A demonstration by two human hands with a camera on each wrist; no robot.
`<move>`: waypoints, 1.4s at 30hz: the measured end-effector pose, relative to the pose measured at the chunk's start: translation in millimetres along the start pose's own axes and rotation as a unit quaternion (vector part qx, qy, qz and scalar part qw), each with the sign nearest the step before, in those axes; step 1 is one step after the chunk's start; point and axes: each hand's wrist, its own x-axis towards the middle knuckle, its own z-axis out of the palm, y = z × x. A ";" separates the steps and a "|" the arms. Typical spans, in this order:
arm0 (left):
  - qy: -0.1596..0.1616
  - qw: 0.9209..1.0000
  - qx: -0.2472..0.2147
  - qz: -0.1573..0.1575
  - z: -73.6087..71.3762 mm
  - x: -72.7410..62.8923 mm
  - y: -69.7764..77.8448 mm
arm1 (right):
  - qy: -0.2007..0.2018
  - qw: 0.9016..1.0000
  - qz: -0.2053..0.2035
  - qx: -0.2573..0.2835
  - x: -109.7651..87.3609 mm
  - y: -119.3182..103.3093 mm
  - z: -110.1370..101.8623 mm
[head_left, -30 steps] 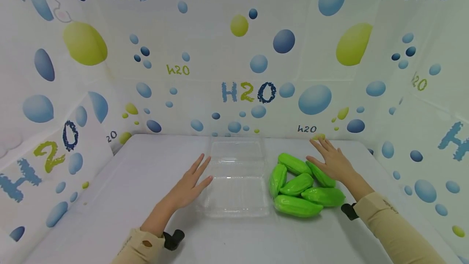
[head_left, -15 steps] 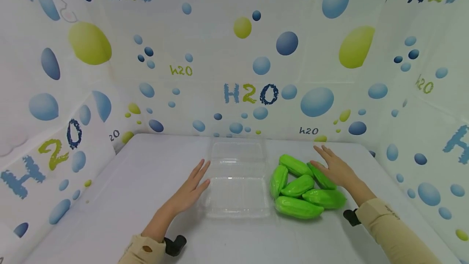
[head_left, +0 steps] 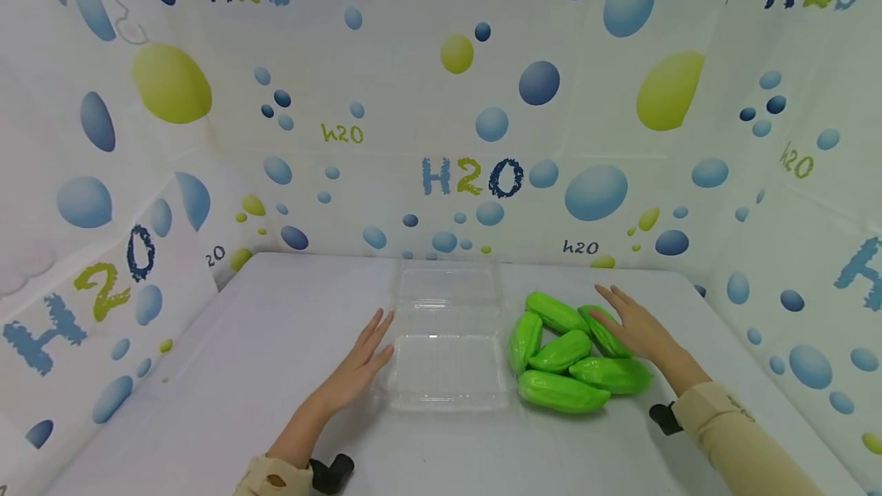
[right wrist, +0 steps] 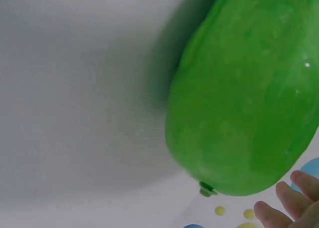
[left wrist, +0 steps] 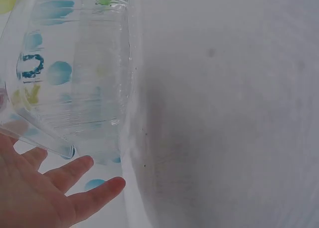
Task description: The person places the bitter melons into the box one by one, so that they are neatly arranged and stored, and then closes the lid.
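Note:
A clear plastic clamshell box [head_left: 444,373] lies open on the white table, its lid folded out toward the back. Just left of it hovers my left hand [head_left: 354,370], fingers straight and holding nothing. In the left wrist view, these fingers [left wrist: 97,193] are spread near the clear box [left wrist: 75,88]. Several glossy green, elongated, ridged fruits [head_left: 561,350] lie in a cluster right of the box. My right hand [head_left: 637,327] is over the far right of that cluster, fingers extended. In the right wrist view, one stemmed green fruit [right wrist: 244,98] looms large beside the fingertips [right wrist: 284,190].
A white cloth covers the table [head_left: 227,373]. Behind it and along both sides stands a white curtain [head_left: 386,83] with blue and lime drops and H2O lettering. Black wrist cameras are strapped below both hands, by the beige sleeves [head_left: 744,435].
Both hands have shifted slightly lower and nearer to me, still with fingers extended. The box and the green fruits have kept their places; the head view has tilted a little.

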 end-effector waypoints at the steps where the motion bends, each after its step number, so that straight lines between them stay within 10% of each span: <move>1: -0.002 1.000 -0.003 -0.002 0.4 -0.2 0.1 | -0.001 1.000 0.001 0.001 -0.3 0.3 0.3; 20: 0.001 0.997 -0.079 -0.021 9.8 -2.7 -3.5 | -0.013 1.000 0.008 0.023 -7.4 7.5 13.3; 42: 0.013 0.998 -0.064 0.004 12.7 -5.9 -9.0 | -0.026 0.999 0.001 0.023 -12.6 11.9 20.0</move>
